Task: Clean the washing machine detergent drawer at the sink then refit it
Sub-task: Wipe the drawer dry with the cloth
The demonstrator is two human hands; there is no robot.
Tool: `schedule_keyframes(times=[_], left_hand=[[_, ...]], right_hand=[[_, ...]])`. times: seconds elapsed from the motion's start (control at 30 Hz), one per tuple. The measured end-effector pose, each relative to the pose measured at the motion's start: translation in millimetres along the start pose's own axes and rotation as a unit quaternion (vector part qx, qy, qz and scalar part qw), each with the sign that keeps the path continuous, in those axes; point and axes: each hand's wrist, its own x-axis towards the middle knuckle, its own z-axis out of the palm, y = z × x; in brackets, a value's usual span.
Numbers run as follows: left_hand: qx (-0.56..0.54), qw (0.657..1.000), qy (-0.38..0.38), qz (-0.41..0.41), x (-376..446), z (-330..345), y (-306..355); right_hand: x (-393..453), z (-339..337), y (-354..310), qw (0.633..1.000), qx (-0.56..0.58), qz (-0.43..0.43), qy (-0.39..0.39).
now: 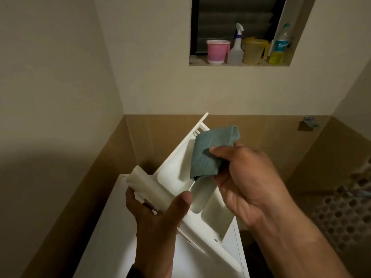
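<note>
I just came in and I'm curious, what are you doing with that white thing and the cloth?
A person is wiping a washing machine's detergent drawer. The left hand grips the drawer by its front end and holds it tilted up in the air above the white washing machine. The right hand pinches a folded blue-green cloth against the drawer's inside. The drawer is out of the machine, not yet refitted.
</note>
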Motion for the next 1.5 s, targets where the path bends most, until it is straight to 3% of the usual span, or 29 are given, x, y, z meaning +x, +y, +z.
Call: schedule_keyframes(times=[0.27, 0.57, 0.83, 0.97, 1.23, 1.3, 1.4, 1.5], left_hand=[[0.053, 0.995, -0.084, -0.024, -7, 9, -10], [0.088, 0.991, -0.104, -0.004, 10, 2, 3], [0.170, 0.979, -0.101, 0.054, 22, -6, 0], [0.165, 0.978, -0.099, 0.085, 26, -10, 4], [0.134, 0.986, -0.094, 0.029, 28, -28, 19], [0.128, 0.987, -0.093, 0.039, 24, -27, 20], [0.115, 0.989, -0.080, 0.039, 20, -29, 21], [0.109, 0.991, -0.072, 0.030, 19, -32, 20]], right_hand=[[16, 13, 8, 0.997, -0.042, -0.040, 0.041], [20, 23, 11, 0.965, -0.236, -0.115, 0.003], [15, 22, 20, 0.925, -0.368, -0.038, -0.086], [16, 25, 8, 0.922, -0.358, -0.003, -0.145], [19, 7, -25, 0.910, -0.324, 0.085, -0.244], [12, -4, -33, 0.910, -0.336, 0.055, -0.239], [0, -19, -51, 0.855, -0.492, -0.074, -0.148], [-1, -21, -52, 0.752, -0.617, -0.226, -0.057]])
